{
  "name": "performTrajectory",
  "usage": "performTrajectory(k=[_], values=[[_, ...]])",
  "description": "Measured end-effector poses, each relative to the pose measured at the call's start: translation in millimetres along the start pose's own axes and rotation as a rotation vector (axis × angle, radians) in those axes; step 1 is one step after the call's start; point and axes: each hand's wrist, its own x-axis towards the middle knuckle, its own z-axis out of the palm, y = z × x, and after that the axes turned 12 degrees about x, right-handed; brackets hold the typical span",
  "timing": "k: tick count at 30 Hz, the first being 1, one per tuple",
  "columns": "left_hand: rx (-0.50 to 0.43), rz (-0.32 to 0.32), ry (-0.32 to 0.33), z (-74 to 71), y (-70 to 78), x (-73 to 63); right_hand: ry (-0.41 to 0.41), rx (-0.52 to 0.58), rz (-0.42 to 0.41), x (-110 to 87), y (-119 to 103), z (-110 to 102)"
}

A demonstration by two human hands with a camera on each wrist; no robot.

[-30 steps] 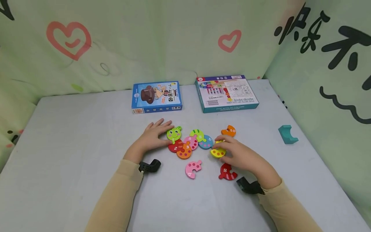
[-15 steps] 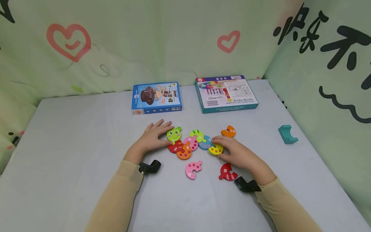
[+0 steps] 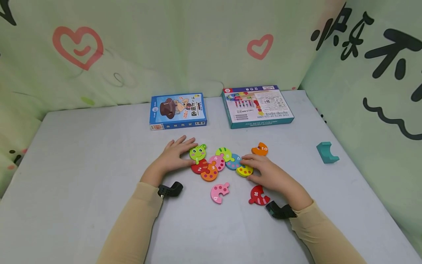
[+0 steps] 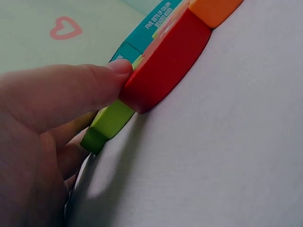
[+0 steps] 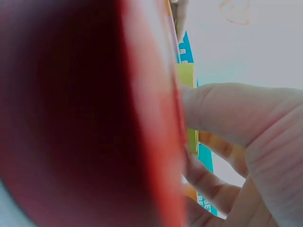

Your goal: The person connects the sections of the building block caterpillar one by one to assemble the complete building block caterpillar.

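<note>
Joined caterpillar puzzle pieces lie on the table, from a smiling green head through red, orange, pink, green and blue to yellow. My left hand rests at the left end, fingers spread along the head. In the left wrist view its thumb touches the red piece's edge. At the other end my right hand pinches the yellow piece between thumb and fingers, against the blue one. A blurred red piece hides much of the right wrist view.
Loose pieces lie nearby: pink in front, red number 8 beside my right wrist, orange number 10 behind my right hand. A teal block sits far right. A blue box and a teal-edged box lie at the back.
My right hand has moved left with the yellow piece, bringing it up against the blue piece. My left hand has stayed in place.
</note>
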Motion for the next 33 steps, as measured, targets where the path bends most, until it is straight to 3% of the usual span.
performTrajectory(k=[10,19,22,27,33], values=[[0.001,0.002,0.009,-0.4,-0.7,-0.6,0.008,0.041,0.032,0.4,1,-1],[0.002,0.006,0.001,0.0,-0.9,-0.1,0.102,0.006,0.009,-8.2,-13,-10],[0.004,0.006,0.004,-0.3,-0.3,-0.4,0.068,0.030,-0.035,-10.5,-27,-7],[0.000,0.004,-0.003,-2.1,0.5,-1.4,-0.058,0.044,-0.140,-12.1,-47,9],[0.001,0.002,-0.006,-1.3,-0.5,-0.8,-0.171,0.034,-0.190,-7.3,-50,29]])
